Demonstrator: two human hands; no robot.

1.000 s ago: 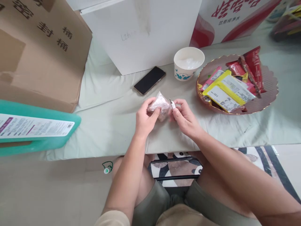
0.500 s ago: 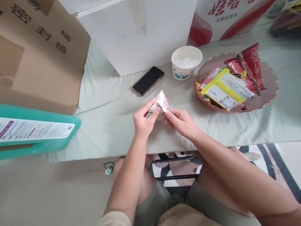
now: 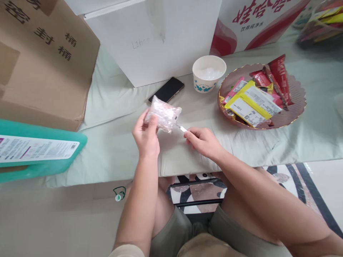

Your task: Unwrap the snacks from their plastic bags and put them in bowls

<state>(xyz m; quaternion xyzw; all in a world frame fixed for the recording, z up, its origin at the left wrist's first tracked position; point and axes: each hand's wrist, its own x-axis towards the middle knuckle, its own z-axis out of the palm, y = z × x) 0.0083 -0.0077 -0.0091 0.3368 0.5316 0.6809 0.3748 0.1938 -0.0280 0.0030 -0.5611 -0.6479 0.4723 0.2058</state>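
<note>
This is an indoor room, but home or office I cannot decide. Below the fingers (image 3: 152, 124) there is a table (image 3: 184, 157) covered with pale cloth. Beyond them stand a white box (image 3: 171, 46) and a drinking-water carton (image 3: 253, 34); to their right, a bowl (image 3: 298, 96) of wrapped snacks (image 3: 248, 107). Nearer than the fingers shows a smooth floor (image 3: 66, 214).

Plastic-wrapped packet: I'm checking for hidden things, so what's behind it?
Behind the plastic-wrapped packet, a black smartphone lies on pale green cloth; part of the smartphone's near edge is covered.

The packet (image 3: 164, 115) looks glossy, crinkled plastic, the tablecloth (image 3: 112, 146) matt fabric.
</note>
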